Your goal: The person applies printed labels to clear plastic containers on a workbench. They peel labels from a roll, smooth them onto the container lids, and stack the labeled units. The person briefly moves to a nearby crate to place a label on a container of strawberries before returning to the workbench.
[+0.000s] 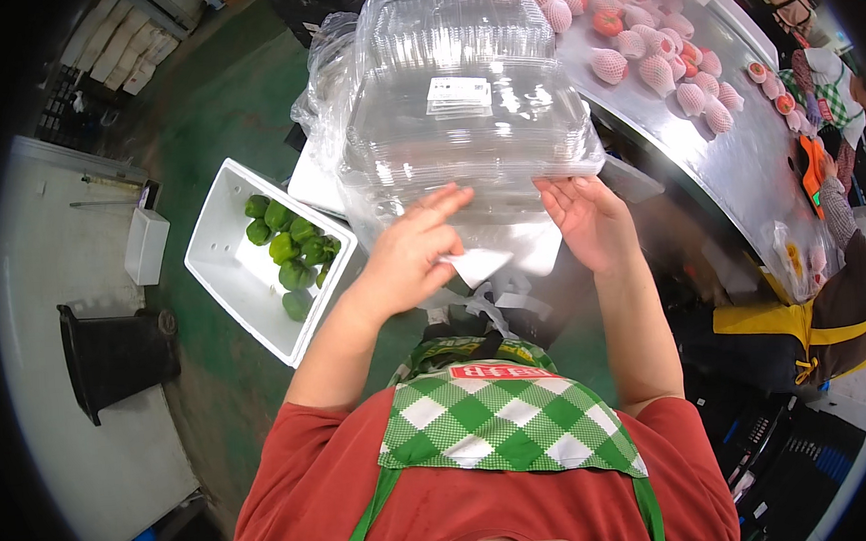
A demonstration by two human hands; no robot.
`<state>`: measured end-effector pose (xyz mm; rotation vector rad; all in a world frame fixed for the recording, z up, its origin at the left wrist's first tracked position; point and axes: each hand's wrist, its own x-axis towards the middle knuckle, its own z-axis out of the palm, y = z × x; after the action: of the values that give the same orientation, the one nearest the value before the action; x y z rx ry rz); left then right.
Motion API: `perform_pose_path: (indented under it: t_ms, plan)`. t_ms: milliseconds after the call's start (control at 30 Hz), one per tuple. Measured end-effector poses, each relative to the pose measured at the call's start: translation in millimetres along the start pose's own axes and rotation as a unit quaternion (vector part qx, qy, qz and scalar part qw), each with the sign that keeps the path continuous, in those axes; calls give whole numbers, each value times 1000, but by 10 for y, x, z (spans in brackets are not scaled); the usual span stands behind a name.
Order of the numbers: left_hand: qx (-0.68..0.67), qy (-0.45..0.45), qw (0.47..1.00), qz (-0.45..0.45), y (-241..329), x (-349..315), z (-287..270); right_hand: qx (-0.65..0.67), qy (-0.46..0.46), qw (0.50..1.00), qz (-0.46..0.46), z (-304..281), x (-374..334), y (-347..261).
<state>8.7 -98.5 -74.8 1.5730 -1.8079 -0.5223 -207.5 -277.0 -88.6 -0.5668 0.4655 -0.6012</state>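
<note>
A tall stack of clear plastic clamshell containers (386, 111), inside a loose clear plastic bag (331, 90), lies in front of me. A white label (458, 95) shows on the stack. My left hand (414, 252) is beside the near side of the stack, fingers stretched and apart, slightly blurred. Its thumb is close to a whitish flap (479, 266) whose material I cannot make out; whether they touch is unclear. My right hand (587, 218) is at the stack's near right corner, fingers extended with their tips against the container edge, not wrapped round it.
Left of the stack, a white foam box (218, 247) holds several green bell peppers (295, 248). A metal table (660, 126) at the right carries fruit in pink foam nets (658, 73). Another person (848, 239) is at the far right. A black bin (119, 355) stands left.
</note>
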Motion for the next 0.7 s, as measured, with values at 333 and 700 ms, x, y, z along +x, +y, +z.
perform_pose_path:
  t_ms: [333,700]
  plan:
    - [124,-28,991,-47,-242,172,248,168,15,985,-45,750,311,604]
    - [153,-36,987,-43,-251,183,332,153,85,972,-159,438,390,376]
